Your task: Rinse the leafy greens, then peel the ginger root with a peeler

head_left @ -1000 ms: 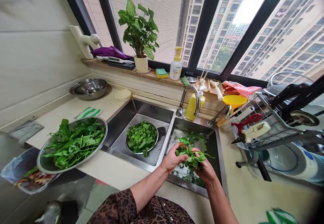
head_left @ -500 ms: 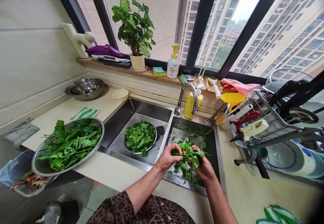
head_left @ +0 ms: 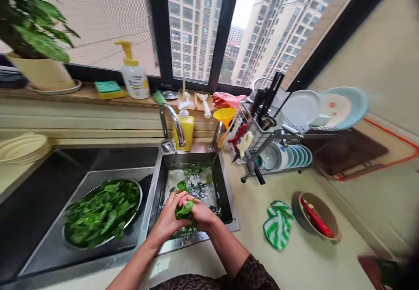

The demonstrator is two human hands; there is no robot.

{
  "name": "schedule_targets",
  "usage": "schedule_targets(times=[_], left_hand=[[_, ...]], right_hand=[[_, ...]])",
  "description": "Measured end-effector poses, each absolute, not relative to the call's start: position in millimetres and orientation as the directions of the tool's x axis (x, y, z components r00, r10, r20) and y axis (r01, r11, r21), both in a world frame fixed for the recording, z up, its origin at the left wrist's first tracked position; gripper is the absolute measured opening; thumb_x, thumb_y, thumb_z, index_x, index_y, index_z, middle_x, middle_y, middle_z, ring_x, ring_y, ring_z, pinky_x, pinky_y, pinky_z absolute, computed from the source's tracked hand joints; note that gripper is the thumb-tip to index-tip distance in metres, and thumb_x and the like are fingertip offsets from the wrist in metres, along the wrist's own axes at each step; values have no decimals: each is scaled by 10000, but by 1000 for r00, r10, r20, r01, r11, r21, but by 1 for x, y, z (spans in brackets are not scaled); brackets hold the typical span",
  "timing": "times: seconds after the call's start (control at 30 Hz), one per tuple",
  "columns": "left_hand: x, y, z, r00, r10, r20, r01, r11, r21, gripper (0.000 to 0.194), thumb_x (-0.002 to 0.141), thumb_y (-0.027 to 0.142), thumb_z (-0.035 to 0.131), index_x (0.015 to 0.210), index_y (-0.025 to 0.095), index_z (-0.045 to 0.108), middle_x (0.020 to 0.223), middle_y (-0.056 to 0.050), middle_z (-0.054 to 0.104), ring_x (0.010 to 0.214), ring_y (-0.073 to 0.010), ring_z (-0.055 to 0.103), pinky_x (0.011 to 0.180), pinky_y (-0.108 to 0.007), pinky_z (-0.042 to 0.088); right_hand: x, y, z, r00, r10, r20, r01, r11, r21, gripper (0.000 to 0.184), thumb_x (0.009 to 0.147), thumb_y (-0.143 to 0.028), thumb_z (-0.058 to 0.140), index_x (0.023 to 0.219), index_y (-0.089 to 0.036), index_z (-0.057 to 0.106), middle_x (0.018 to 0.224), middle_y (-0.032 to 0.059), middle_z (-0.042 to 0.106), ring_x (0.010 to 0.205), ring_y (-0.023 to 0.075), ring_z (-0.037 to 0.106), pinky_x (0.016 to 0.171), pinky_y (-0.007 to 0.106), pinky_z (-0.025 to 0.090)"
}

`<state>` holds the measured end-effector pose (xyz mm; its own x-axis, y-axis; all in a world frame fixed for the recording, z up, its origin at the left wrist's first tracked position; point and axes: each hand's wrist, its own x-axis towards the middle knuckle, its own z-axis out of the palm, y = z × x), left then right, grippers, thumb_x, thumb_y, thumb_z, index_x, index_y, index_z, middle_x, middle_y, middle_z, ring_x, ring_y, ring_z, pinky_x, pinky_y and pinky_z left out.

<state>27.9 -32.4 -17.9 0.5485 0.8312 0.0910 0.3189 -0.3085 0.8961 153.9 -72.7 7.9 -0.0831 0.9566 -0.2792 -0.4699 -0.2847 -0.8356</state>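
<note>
My left hand [head_left: 170, 218] and my right hand [head_left: 201, 213] are cupped together over the right sink basin [head_left: 225, 194]. Between them they squeeze a bunch of leafy greens [head_left: 184, 210], with some leaves poking out above the fingers. Below, loose leaves [head_left: 195, 188] float in the water of that basin. In the left basin [head_left: 32, 237] a round metal colander [head_left: 141, 198] is heaped with more greens [head_left: 106, 211].
A curved faucet [head_left: 175, 122] and a yellow bottle [head_left: 185, 135] stand behind the basins. On the right are a dish rack [head_left: 258, 139], a green-striped cloth [head_left: 278, 225] and a bowl [head_left: 303, 215] holding red chillies. Stacked cream baskets [head_left: 24, 148] sit at far left.
My view has swung to the right, so the greens-filled strainer on the left counter has left the picture. My hands have closed together around the greens, which were held looser and more spread.
</note>
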Motion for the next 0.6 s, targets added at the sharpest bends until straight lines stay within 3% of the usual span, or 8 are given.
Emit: schedule_targets(times=[0.1,0.2,0.37,0.47,0.53,0.6], left_hand=[[32,-27,-21,581,809,92,345,-347,872,443,607,270,652,1034,204,553,1057,-62,543,1008,-247,536,874,-378,441],[33,-24,-25,569,817,93,379,-361,852,201,678,317,598,840,197,607,1034,-65,579,969,-235,562,842,-352,452],[32,-20,-36,515,853,88,411,-336,848,163,693,359,590,652,201,601,968,-70,624,880,-237,587,796,-338,453],[27,-17,-33,387,922,18,412,-191,891,135,633,321,605,624,189,578,878,-54,647,845,-236,586,796,-332,443],[21,-15,-26,313,947,-66,378,-60,924,137,600,305,598,611,176,552,760,-27,635,775,-210,579,756,-305,443],[15,-13,-21,259,960,-104,312,19,950,147,579,288,610,596,171,522,677,1,594,722,-177,557,732,-272,430]], right_hand=[[163,-74,9,-109,957,-268,-505,-285,-814,257,602,-336,719,763,-184,588,745,-35,519,620,75,438,557,191,332],[173,-75,5,-161,950,-268,-559,-311,-769,493,545,-292,763,989,-241,555,836,-37,540,625,68,479,565,193,363],[187,-71,-15,-232,900,-368,-512,-435,-741,732,486,-257,769,1146,-296,454,890,-31,561,610,88,521,583,274,444],[200,-69,-19,-162,878,-450,-377,-476,-794,602,493,-240,728,1055,-265,511,895,-19,575,681,120,544,583,290,463],[216,-66,-18,-11,883,-469,-288,-452,-844,417,551,-248,660,950,-233,541,926,-2,586,722,125,552,590,272,463],[235,-61,-21,139,867,-479,-208,-447,-870,349,613,-252,574,958,-242,521,910,-5,595,720,121,575,604,256,460]])
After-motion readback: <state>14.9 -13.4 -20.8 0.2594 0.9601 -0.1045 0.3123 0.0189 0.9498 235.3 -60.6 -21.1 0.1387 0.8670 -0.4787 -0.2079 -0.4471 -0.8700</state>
